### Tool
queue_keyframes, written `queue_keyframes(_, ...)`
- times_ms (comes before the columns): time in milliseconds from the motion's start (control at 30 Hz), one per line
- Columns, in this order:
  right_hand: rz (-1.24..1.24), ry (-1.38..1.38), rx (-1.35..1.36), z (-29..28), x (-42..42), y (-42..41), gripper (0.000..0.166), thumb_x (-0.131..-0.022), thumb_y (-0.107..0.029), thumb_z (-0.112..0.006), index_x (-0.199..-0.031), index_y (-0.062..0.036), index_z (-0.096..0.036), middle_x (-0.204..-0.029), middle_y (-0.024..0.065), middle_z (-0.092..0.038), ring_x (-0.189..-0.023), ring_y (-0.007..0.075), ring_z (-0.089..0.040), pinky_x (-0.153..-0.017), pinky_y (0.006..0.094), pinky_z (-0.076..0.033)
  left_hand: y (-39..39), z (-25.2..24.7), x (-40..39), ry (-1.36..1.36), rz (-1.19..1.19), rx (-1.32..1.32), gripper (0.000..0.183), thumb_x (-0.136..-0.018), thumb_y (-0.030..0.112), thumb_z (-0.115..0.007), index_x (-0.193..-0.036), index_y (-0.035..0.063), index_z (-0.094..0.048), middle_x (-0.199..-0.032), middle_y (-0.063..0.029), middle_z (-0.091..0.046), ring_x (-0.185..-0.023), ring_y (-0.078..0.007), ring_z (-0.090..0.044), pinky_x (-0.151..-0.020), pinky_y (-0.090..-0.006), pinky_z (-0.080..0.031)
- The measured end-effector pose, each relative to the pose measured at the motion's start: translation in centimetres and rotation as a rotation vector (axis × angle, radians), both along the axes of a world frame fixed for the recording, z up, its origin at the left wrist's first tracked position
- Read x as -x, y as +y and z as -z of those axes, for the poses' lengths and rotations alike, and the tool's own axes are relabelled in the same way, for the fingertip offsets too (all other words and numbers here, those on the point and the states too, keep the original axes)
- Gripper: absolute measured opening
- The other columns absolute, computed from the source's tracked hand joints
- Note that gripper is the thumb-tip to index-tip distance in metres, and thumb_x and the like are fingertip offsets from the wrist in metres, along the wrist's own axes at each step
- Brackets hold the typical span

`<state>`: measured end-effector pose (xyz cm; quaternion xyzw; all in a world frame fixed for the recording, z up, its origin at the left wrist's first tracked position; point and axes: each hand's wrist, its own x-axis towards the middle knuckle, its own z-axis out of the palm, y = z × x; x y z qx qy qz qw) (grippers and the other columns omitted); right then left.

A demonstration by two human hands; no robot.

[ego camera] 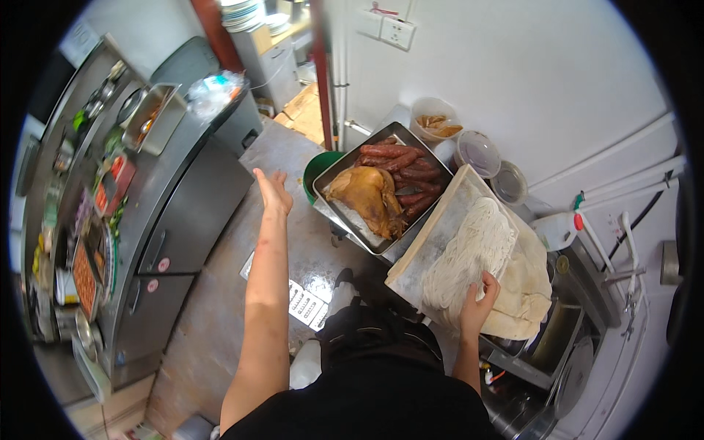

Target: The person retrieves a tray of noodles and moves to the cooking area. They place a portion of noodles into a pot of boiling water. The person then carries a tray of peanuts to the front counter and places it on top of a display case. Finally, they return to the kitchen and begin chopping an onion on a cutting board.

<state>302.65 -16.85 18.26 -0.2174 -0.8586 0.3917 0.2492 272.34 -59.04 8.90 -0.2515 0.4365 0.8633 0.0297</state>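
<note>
My left hand is stretched out over the floor between the steel counter and the metal tray, holding nothing, its thumb and fingers apart. On the right, my right hand is at the near edge of a heap of white noodles. Its thumb and forefinger are apart with nothing visible between them; whether it touches the noodles is unclear. The noodles lie in a shallow wood-framed tray, with a cream cloth along its right side. Beyond stands a metal tray of reddish sausages and a cooked whole bird.
A steel counter with food containers runs along the left. Plastic tubs, a white jug and a steel sink line the right wall. A green bucket stands partly under the metal tray. A doorway opens ahead.
</note>
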Motion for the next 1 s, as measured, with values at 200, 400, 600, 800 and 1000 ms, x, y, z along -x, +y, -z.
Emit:
queue_keyframes(200, 0.101, -0.045, -0.158, 0.6, 4.3, -1.4, 0.036, -0.084, -0.002, -0.061, -0.119, 0.0013, -0.053, -0.12, 0.0189, -0.051, -0.113, 0.0343, -0.048, -0.102, 0.0408, -0.036, -0.7, 2.2, 9.2, -0.01, -0.181, 0.016, 0.083, -0.095, 0.065, -0.03, -0.136, -0.006, -0.041, -0.145, -0.0168, -0.042, -0.138, -0.0237, -0.03, -0.117, -0.0416, -0.004)
queue_keyframes(400, 0.255, -0.326, -0.282, 5.0, 10.5, -0.1, 0.067, -0.077, -0.035, -0.076, -0.117, 0.0122, -0.052, -0.122, 0.0292, -0.052, -0.119, 0.0419, -0.044, -0.101, 0.0467, -0.037, 1.0, 0.7, 4.4, 0.148, -0.265, 0.141, 0.044, -0.1, 0.046, -0.037, -0.114, 0.009, -0.056, -0.117, -0.0026, -0.062, -0.11, -0.0156, -0.051, -0.099, -0.0338, -0.031)
queue_keyframes(600, 0.332, -0.708, -0.02, 1.4, 13.7, 1.7, 0.064, -0.075, -0.039, -0.076, -0.11, 0.0119, -0.056, -0.12, 0.0293, -0.056, -0.103, 0.0425, -0.058, -0.087, 0.0448, -0.049, 6.4, -1.7, -6.4, 0.072, -0.114, 0.102, 0.032, -0.1, 0.04, -0.041, -0.105, 0.0124, -0.056, -0.108, 0.0001, -0.06, -0.107, -0.0139, -0.051, -0.097, -0.0349, -0.032)
queue_keyframes(800, 0.124, -0.634, 0.125, 2.7, 11.9, 6.2, 0.045, -0.073, -0.031, -0.07, -0.098, 0.0063, -0.066, -0.092, 0.0245, -0.068, -0.089, 0.0364, -0.066, -0.08, 0.0404, -0.051, 12.0, -5.7, -11.6, 0.114, 0.163, 0.093, 0.029, -0.101, 0.036, -0.041, -0.107, 0.0111, -0.054, -0.109, -0.0032, -0.058, -0.106, -0.0136, -0.051, -0.093, -0.0341, -0.037)
queue_keyframes(1000, 0.088, -0.32, 0.173, -9.6, 10.3, 7.7, 0.028, -0.079, -0.02, -0.065, -0.098, 0.0008, -0.068, -0.082, 0.015, -0.068, -0.075, 0.0213, -0.065, -0.07, 0.0326, -0.05, 15.0, -9.3, -13.6, 0.223, 0.269, 0.138, 0.026, -0.102, 0.031, -0.041, -0.11, 0.0082, -0.052, -0.109, -0.0059, -0.058, -0.106, -0.016, -0.053, -0.089, -0.0344, -0.042)
